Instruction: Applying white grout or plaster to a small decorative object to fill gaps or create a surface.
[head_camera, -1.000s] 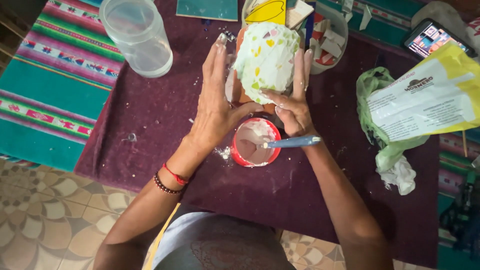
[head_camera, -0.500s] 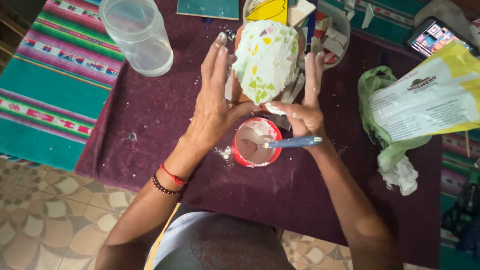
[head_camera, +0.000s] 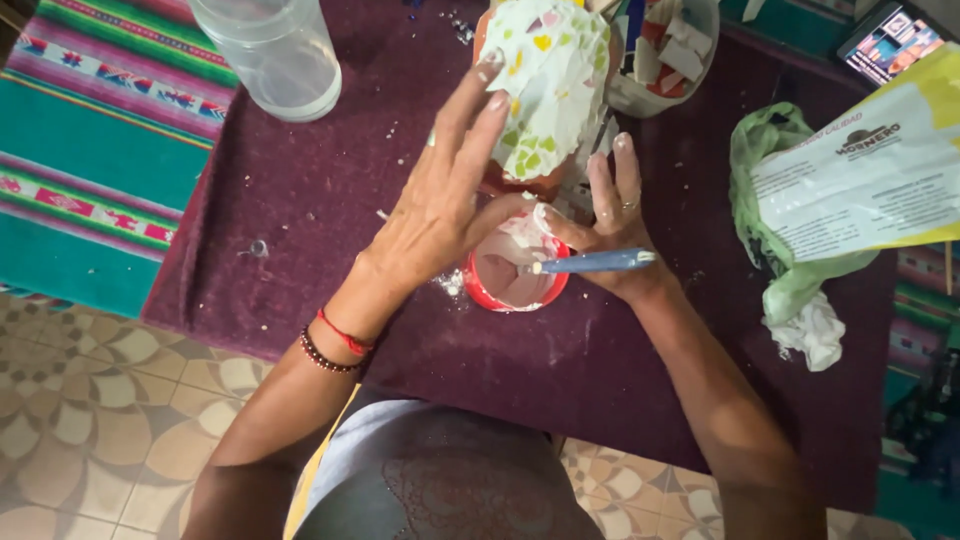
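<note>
striped woven cloth (head_camera: 90, 150) covers the table's left edge, a dark purple cloth (head_camera: 300, 200) lies over the middle. clear plastic jar (head_camera: 272, 55) stands near the far left corner of the purple cloth, well apart from the hands. left hand (head_camera: 440, 205) has its fingers spread flat and pressed on the left flank of the mosaic pot (head_camera: 545, 85), open palm, gripping nothing, thumb reaching toward the right hand. pot sits at the far edge, middle, upright or slightly tilted toward the person, long axis running away from the body, just beyond the fingertips of both hands. red cup of pale paste (head_camera: 515, 275) sits just under and between the hands, nearer the person. right hand (head_camera: 610, 225) pinches a small white tile bit (head_camera: 543, 215) between thumb and forefinger, other fingers loose and extended, a blue-handled tool (head_camera: 590, 262) lying across the cup rim beside it. the right hand is the nearer one to the pot's lower bare rim. versus half a second ago the right hand has dropped lower and away from the pot side; left hand stays put. bowl of tile pieces (head_camera: 670, 50) behind the pot, green bag (head_camera: 790, 240) and paper sack (head_camera: 870, 170) toward the right edge.
</note>
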